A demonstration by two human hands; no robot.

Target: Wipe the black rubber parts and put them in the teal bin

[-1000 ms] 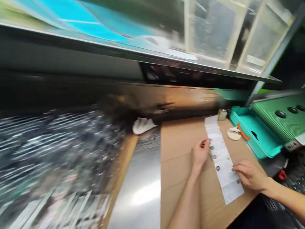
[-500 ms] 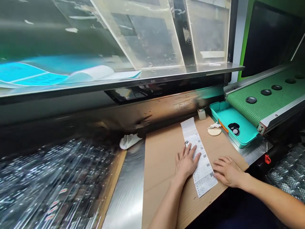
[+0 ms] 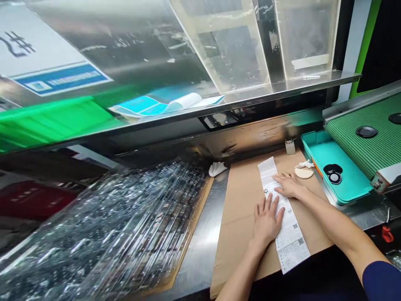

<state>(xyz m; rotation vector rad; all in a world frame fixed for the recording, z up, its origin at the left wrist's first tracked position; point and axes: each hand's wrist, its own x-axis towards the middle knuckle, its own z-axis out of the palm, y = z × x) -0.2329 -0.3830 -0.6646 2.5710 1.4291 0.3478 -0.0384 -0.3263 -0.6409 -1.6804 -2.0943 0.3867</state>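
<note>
A long strip of printed white paper (image 3: 290,238) with QR codes lies on a brown cardboard sheet (image 3: 241,209). My left hand (image 3: 266,219) rests flat on the strip's left edge, fingers spread. Farther up the strip, my right hand (image 3: 288,185) lies with its fingertips on the paper, fingers stretched out. A small dark ring mark or part (image 3: 266,191) shows on the paper above my left fingers; I cannot tell which. Neither hand grips anything.
To the right, a teal tray (image 3: 347,179) holds black round parts (image 3: 333,173) beside a green conveyor belt (image 3: 354,125). A round cream pad (image 3: 303,173) and a small bottle (image 3: 290,146) stand near the cardboard's back. Clear plastic trays (image 3: 125,225) fill the left.
My right hand has moved from beside the lower end of the strip up onto its upper part. My left hand stays on the paper. The camera has turned left.
</note>
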